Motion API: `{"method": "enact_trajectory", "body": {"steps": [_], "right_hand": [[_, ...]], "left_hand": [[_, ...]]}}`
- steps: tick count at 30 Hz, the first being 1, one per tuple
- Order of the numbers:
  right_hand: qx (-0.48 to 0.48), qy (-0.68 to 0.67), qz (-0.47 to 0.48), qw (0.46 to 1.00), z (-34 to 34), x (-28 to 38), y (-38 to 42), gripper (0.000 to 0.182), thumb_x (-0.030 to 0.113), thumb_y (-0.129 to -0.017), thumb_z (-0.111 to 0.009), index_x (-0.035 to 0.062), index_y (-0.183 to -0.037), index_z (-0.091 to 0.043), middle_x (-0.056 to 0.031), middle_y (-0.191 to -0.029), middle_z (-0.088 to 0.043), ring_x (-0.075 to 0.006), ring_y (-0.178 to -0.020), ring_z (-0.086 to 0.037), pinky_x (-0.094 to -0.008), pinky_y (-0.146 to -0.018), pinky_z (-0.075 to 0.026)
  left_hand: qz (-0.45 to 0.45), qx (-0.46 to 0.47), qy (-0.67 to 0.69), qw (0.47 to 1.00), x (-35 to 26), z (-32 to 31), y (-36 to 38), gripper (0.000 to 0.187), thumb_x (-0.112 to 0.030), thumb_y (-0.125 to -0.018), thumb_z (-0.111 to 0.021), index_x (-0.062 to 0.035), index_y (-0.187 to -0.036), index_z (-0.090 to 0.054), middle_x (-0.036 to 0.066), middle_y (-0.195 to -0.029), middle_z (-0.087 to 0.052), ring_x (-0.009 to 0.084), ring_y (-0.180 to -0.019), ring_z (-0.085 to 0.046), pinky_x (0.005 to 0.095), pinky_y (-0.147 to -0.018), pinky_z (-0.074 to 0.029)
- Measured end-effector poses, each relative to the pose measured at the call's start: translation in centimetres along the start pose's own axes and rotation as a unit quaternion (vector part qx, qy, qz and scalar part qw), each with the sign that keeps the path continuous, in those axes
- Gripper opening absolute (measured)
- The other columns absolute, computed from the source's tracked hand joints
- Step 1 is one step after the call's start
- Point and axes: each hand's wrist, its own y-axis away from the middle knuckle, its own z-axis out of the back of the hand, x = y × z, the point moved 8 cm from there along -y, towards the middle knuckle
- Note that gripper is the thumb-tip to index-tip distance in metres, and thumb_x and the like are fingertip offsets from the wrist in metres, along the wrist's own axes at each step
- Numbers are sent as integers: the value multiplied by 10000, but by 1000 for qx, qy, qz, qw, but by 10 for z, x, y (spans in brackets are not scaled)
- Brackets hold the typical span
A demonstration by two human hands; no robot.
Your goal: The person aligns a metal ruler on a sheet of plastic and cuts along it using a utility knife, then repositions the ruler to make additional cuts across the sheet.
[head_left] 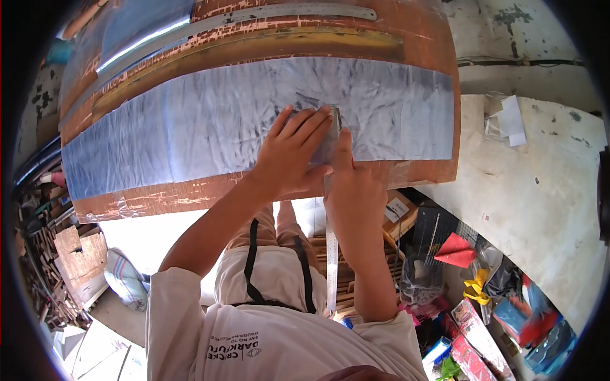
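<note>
A long blue-grey sheet [210, 120] with a creased, marbled look lies across a worn brown board [159, 195]. My left hand [289, 149] rests flat on it, fingers stretched out and fingertips at the edge of a steel ruler [332, 267]. The ruler runs crosswise over the sheet and sticks out past the board's near edge toward my body. Beside the ruler is my right hand [356, 184], its index finger extended along the ruler and the other fingers curled. Whatever those curled fingers hold is hidden.
Another long metal ruler [298, 11] and a yellowish strip [273, 46] lie on the board's far part. A pale table [534, 159] stands at right, bearing a white paper piece [511, 120]. Below right are a cardboard box [399, 209] and mixed clutter; wood scraps [79, 254] pile up at left.
</note>
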Motion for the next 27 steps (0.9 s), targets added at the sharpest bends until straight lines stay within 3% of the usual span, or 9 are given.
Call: {"method": "enact_trajectory", "body": {"steps": [3, 6, 17, 20, 27], "right_hand": [[-9, -4, 8, 1000, -3, -4, 5, 685, 63, -849, -672, 54, -1482, -410, -187, -761, -673, -385, -708, -704, -457, -584, -551], [-49, -7, 46, 998, -5, -5, 18, 700, 95, -854, -656, 69, -1489, -363, -179, -766, -669, -351, -618, -700, -418, -511, -553], [10, 33, 17, 999, -24, -21, 66, 850, 89, -787, -677, 113, -1563, -332, -96, -647, -572, -286, -482, -631, -396, -434, -510], [21, 17, 12, 1000, -31, -26, 78, 840, 23, -806, -645, 95, -1573, -310, -139, -645, -602, -323, -532, -634, -436, -497, -509], [80, 48, -21, 995, -39, -30, 90, 859, 26, -802, -650, 112, -1582, -300, -131, -657, -604, -313, -549, -649, -421, -503, -514]], "left_hand": [[0, -1, -1, 1000, -1, 2, 0, 831, -486, -782, -731, -43, -1443, -488, 62, -1560, -408, 257, -1399, -390, 503, -1221, -231], [4, 0, 5, 1000, -1, 1, 0, 837, -482, -775, -744, -47, -1443, -488, 57, -1556, -410, 255, -1397, -391, 503, -1218, -239], [11, 1, 9, 1000, -2, -1, 0, 865, -465, -761, -771, -63, -1462, -462, 50, -1550, -410, 251, -1397, -388, 503, -1220, -243], [16, 3, 10, 1000, -2, -1, 0, 862, -460, -760, -771, -64, -1461, -463, 53, -1547, -412, 252, -1395, -390, 501, -1219, -245], [12, -8, 21, 1000, -1, -1, 1, 862, -443, -752, -780, -60, -1456, -463, 58, -1536, -423, 252, -1391, -393, 501, -1216, -247]]}}
